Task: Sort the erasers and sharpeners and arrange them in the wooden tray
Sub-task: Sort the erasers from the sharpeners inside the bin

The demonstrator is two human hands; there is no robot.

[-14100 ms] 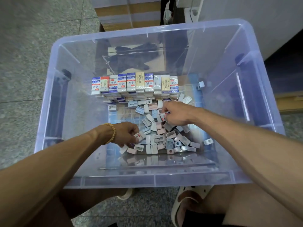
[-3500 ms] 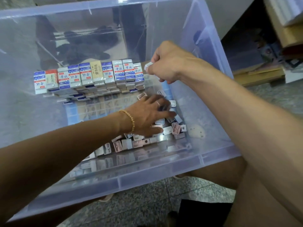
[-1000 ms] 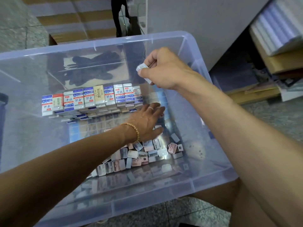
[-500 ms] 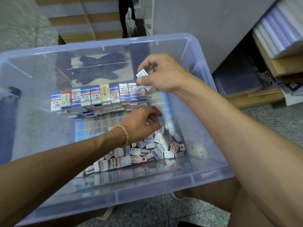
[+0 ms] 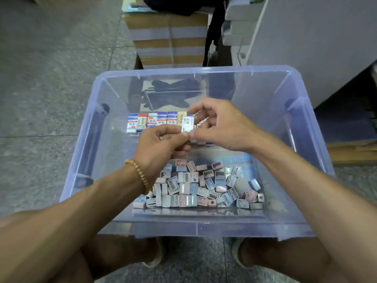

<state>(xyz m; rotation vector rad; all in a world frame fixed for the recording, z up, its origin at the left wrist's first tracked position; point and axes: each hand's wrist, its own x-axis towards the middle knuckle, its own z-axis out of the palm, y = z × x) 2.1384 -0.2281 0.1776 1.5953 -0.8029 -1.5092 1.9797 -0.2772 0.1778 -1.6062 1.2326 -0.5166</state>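
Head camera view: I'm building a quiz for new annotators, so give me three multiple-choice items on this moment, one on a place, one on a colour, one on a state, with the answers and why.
1. Where does the pile of sharpeners lie in the clear bin?
A. By the wall nearest the person
B. By the far wall
C. Outside the bin

2. What colour is the bead bracelet on the left wrist?
A. Black
B. Tan
C. Green

3. What is happening to the white eraser held above the bin?
A. It lies loose on the bin floor
B. Only the right hand touches it
C. Both hands pinch it

Answers:
1 A, the pile sits at the near end, while the standing row of erasers is farther back.
2 B, the beads are light wood-coloured.
3 C, the left hand and right hand meet at its lower end.
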